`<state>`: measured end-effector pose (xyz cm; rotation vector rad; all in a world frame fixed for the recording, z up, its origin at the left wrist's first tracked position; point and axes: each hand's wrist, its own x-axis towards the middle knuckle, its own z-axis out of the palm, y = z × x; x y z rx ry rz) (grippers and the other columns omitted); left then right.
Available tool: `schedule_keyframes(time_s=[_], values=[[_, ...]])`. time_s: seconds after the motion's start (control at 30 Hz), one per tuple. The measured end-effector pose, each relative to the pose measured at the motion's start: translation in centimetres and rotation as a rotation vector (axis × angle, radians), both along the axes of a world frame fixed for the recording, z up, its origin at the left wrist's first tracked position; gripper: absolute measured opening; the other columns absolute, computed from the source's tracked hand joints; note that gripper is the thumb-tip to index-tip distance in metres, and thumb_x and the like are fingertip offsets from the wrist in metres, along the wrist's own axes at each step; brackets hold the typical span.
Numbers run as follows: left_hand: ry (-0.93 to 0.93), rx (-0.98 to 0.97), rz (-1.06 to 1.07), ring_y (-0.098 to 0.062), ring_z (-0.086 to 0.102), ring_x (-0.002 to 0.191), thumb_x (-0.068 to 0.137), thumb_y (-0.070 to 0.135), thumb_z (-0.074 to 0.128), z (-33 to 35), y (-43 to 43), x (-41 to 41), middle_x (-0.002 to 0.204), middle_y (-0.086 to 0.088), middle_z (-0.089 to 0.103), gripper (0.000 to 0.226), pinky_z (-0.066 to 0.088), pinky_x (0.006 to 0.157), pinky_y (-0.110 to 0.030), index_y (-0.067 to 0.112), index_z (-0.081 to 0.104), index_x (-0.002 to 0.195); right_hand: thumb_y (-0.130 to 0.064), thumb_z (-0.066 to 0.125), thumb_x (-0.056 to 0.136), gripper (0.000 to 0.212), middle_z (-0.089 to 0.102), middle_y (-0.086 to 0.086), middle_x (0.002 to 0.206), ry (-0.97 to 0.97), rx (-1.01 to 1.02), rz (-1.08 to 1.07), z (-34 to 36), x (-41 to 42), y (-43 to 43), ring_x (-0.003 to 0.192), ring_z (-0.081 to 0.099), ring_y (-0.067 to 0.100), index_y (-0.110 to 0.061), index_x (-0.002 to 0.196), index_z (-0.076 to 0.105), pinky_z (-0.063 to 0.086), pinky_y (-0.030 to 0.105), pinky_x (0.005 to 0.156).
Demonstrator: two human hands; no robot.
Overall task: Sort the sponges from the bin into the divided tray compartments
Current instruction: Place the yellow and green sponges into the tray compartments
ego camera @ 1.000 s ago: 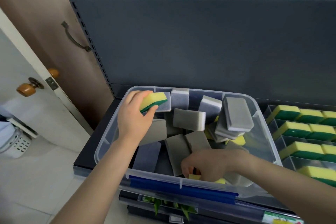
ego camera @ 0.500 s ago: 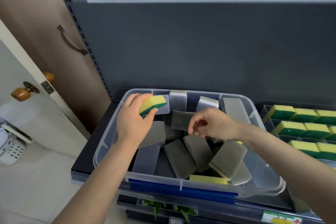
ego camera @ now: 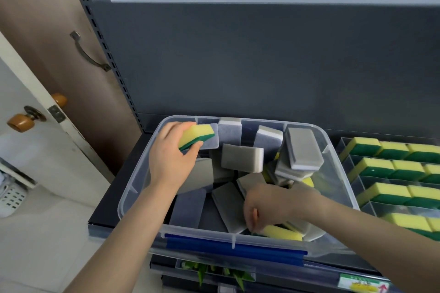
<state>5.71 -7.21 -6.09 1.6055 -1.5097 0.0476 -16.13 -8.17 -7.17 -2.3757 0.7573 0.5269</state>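
Observation:
A clear plastic bin [ego camera: 133,188] on the dark shelf holds several grey sponges [ego camera: 241,158] and a few yellow-green ones. My left hand [ego camera: 170,159] grips a yellow-green sponge [ego camera: 196,137] above the bin's far left corner. My right hand [ego camera: 269,204] reaches down at the bin's near side, its fingertips pinching the end of a yellow sponge [ego camera: 283,232] lying against the front wall. To the right, the divided tray [ego camera: 350,183] holds rows of yellow-green sponges [ego camera: 376,166] in its compartments.
A grey back panel [ego camera: 262,59] rises behind the bin. A slotted shelf upright [ego camera: 104,54] stands at the left, beside a brown door with a handle [ego camera: 88,54]. A white basket [ego camera: 12,195] sits on the floor at the far left.
My right hand has dropped from the bin's middle to the near wall and taken hold of the yellow sponge there. My left hand still holds its sponge in the same place.

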Motion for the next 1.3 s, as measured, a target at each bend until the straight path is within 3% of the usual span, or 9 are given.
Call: schedule_keyframes(time_s=[0.13, 0.37, 0.5, 0.6, 0.73, 0.9, 1.0, 1.07, 1.3], values=[[0.007, 0.007, -0.013, -0.017, 0.057, 0.101, 0.075, 0.017, 0.079, -0.1, 0.0, 0.0, 0.113, 0.002, 0.061, 0.040, 0.045, 0.074, -0.026, 0.018, 0.066, 0.113, -0.015, 0.066, 0.083, 0.007, 0.066, -0.008, 0.089, -0.099, -0.075, -0.096, 0.9, -1.0, -0.6, 0.071, 0.050, -0.006, -0.014, 0.087, 0.072, 0.039, 0.007, 0.070], [0.028, -0.048, -0.171, -0.010, 0.050, 0.106, 0.087, 0.026, 0.063, 1.8, 0.2, -0.6, 0.118, 0.004, 0.055, 0.055, 0.043, 0.080, -0.026, 0.027, 0.043, 0.138, 0.011, 0.064, 0.078, 0.024, 0.061, -0.009, 0.055, -0.694, 0.140, -0.610, 4.9, -3.4, -3.7, 0.052, 0.053, 0.004, -0.011, 0.067, 0.066, 0.046, 0.015, 0.056], [-0.030, 0.209, -0.323, -0.001, 0.045, 0.110, 0.094, 0.024, 0.056, 3.4, -0.3, -2.0, 0.122, 0.014, 0.051, 0.046, 0.037, 0.086, -0.024, 0.038, 0.046, 0.136, 0.011, 0.058, 0.081, 0.013, 0.062, 0.003, 0.062, -1.039, 0.329, -0.736, 6.0, -4.3, -4.0, 0.055, 0.053, 0.012, 0.002, 0.073, 0.061, 0.048, 0.021, 0.057], [0.104, 0.450, -0.470, 0.003, 0.048, 0.116, 0.096, 0.028, 0.054, 3.8, -0.8, -3.0, 0.124, 0.021, 0.056, 0.032, 0.037, 0.095, -0.019, 0.036, 0.056, 0.126, 0.010, 0.057, 0.083, 0.012, 0.062, 0.003, 0.063, -1.152, 0.321, -0.777, 5.8, -4.0, -4.0, 0.056, 0.055, 0.010, 0.003, 0.073, 0.060, 0.047, 0.020, 0.056], [0.494, 0.705, -0.666, -0.001, 0.060, 0.108, 0.084, 0.046, 0.060, 3.5, -0.6, -4.4, 0.110, 0.016, 0.067, 0.032, 0.048, 0.091, -0.021, 0.032, 0.062, 0.113, 0.009, 0.058, 0.084, 0.019, 0.064, 0.000, 0.064, -1.177, 0.162, -0.870, 5.2, -3.3, -4.0, 0.059, 0.056, 0.009, -0.004, 0.071, 0.064, 0.047, 0.019, 0.059], [0.377, 0.675, -0.610, -0.004, 0.066, 0.096, 0.072, 0.038, 0.078, 2.9, -1.3, -5.2, 0.100, 0.016, 0.071, 0.036, 0.055, 0.088, -0.040, 0.034, 0.065, 0.106, -0.012, 0.049, 0.095, 0.022, 0.065, 0.002, 0.071, -1.042, 0.172, -0.907, 6.4, -3.8, -3.1, 0.067, 0.059, 0.013, -0.009, 0.080, 0.065, 0.049, 0.026, 0.065], [0.289, 0.626, -0.602, 0.001, 0.064, 0.093, 0.070, 0.038, 0.080, 3.7, -1.9, -5.7, 0.099, 0.019, 0.070, 0.038, 0.054, 0.087, -0.037, 0.037, 0.065, 0.105, -0.024, 0.066, 0.085, 0.017, 0.069, 0.001, 0.092, -0.835, -0.006, -0.782, 7.4, -5.1, -2.5, 0.084, 0.064, 0.012, -0.016, 0.100, 0.067, 0.051, 0.030, 0.080], [0.218, 0.600, -0.640, 0.004, 0.062, 0.094, 0.070, 0.039, 0.080, 4.4, -2.4, -6.2, 0.101, 0.021, 0.068, 0.042, 0.053, 0.087, -0.033, 0.038, 0.064, 0.109, -0.021, 0.077, 0.075, 0.033, 0.070, -0.006, 0.097, -0.733, -0.126, -0.763, 7.7, -5.9, -2.0, 0.089, 0.065, 0.009, -0.020, 0.106, 0.066, 0.053, 0.030, 0.083], [0.145, 0.424, -0.716, -0.003, 0.061, 0.100, 0.069, 0.025, 0.084, 5.8, -4.3, -9.6, 0.110, 0.012, 0.064, 0.060, 0.047, 0.090, -0.022, 0.036, 0.056, 0.121, -0.017, 0.079, 0.072, 0.046, 0.070, 0.002, 0.096, -0.918, -0.260, -1.100, 8.6, -11.4, 2.0, 0.089, 0.066, 0.023, -0.025, 0.114, 0.062, 0.057, 0.037, 0.080]])
